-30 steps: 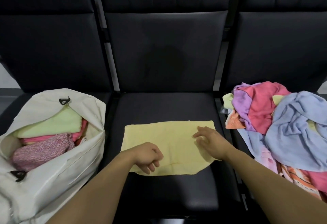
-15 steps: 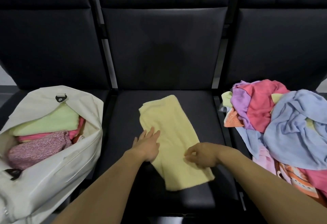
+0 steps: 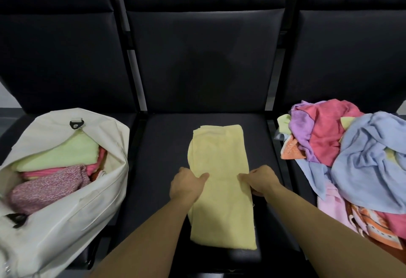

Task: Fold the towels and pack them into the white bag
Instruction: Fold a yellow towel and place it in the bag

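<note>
A: What are the fingers doing?

B: The left hand has its thumb on top of the yellow towel and pinches the left edge. The right hand does the same on the right edge, its thumb on the cloth and its fingers curled under the side.

A: And the towel itself?

B: It lies as a long folded strip on the middle seat, running away from the person, its near end at the front edge of the cushion.

A: Where is the bag?

B: The white bag sits open on the left seat, holding a green towel, pink ones and a speckled pink one. On the right seat is a loose pile of towels, blue, pink, purple and orange.
</note>
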Available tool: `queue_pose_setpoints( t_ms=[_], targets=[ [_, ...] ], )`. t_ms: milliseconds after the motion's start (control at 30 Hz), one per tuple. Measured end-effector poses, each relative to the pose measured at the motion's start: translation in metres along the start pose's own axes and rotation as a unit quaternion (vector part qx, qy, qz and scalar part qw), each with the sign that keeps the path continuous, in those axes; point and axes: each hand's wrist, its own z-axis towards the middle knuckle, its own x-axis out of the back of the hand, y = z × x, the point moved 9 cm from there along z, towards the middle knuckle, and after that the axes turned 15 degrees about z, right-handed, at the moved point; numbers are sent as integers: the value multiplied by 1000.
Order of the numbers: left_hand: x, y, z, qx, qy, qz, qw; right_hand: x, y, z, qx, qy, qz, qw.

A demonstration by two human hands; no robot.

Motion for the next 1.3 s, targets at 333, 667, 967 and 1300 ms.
queue_pose_setpoints(
  t_ms=[333, 667, 967, 1300],
  targets=[
    [-9, 14, 3, -36, -64, -236, 969, -4, -2, -4, -8, -71, 103, 992],
    [82, 41, -42, -172, 51, -469, 865, 27, -93, -63, 302, -45, 296, 905],
    [98, 39, -44, -235, 101, -379, 889, 12, -95, -69, 328, -104, 256, 903],
    [42, -11, -3, -61, 58, -34, 996, 7, -19, -10, 141, -5, -39, 989]
  ],
)
